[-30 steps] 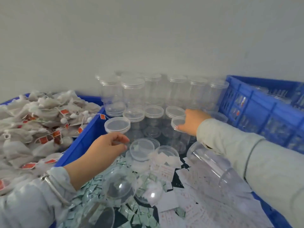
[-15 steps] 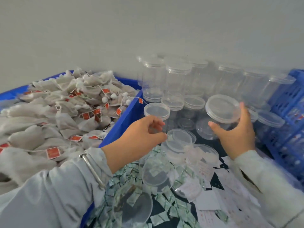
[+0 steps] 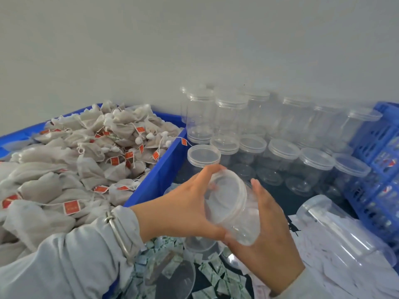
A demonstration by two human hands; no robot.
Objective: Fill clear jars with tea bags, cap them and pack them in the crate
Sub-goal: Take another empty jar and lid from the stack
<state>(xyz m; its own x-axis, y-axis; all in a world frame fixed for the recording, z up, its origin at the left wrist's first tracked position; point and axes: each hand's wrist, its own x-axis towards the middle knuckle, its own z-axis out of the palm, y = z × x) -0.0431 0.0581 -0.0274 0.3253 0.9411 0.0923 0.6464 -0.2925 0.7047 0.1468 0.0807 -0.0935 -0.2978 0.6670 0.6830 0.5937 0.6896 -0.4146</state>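
Note:
An empty clear jar (image 3: 241, 214) with its clear lid (image 3: 226, 195) on lies tilted between my hands, lid end toward me. My left hand (image 3: 183, 206) grips the lid around its rim with fingers and thumb. My right hand (image 3: 265, 223) wraps the jar's body from below and the right. A blue bin (image 3: 157, 175) on the left is heaped with grey tea bags (image 3: 75, 169) that carry red tags. Rows of capped clear jars (image 3: 280, 152) stand against the wall, the back row stacked higher.
A slatted blue crate (image 3: 377, 160) stands at the right. One uncapped jar (image 3: 336, 231) lies on its side on white paper slips. Small green-and-white sachets (image 3: 164, 255) and loose clear lids (image 3: 179, 281) lie under my wrists.
My right hand brought the capped jar from the rows toward me and tipped it over. My left hand moved onto its lid and took hold of the rim.

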